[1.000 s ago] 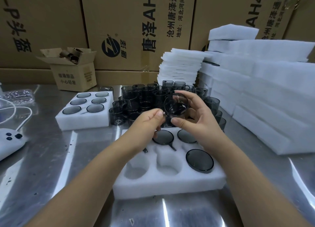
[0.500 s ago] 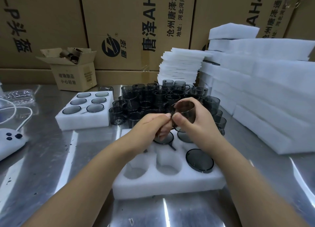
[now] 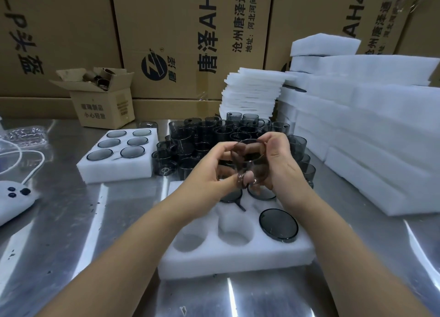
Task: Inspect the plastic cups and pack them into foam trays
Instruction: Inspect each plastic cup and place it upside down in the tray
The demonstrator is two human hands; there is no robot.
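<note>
A smoky clear plastic cup point(image 3: 247, 164) is held tilted between my left hand point(image 3: 209, 174) and my right hand point(image 3: 278, 164), above the near foam tray point(image 3: 238, 257). That white tray holds three upturned cups, one at its front right point(image 3: 278, 224) and two partly hidden under my hands; its other round pockets show bare foam. Behind my hands stands a dense cluster of loose dark cups point(image 3: 209, 135). To the left a second foam tray point(image 3: 114, 166) has all its pockets filled with cups.
Stacks of white foam sheets point(image 3: 371, 126) fill the right side, with a smaller pile point(image 3: 250, 95) behind the cups. A small open carton point(image 3: 100, 97) and large printed cartons line the back. A white device with a cable point(image 3: 14, 197) lies at the left on the steel table.
Both hands have turned the cup over: it went from upright facing me, down toward the tray, and is now raised and tilted between the fingers.
</note>
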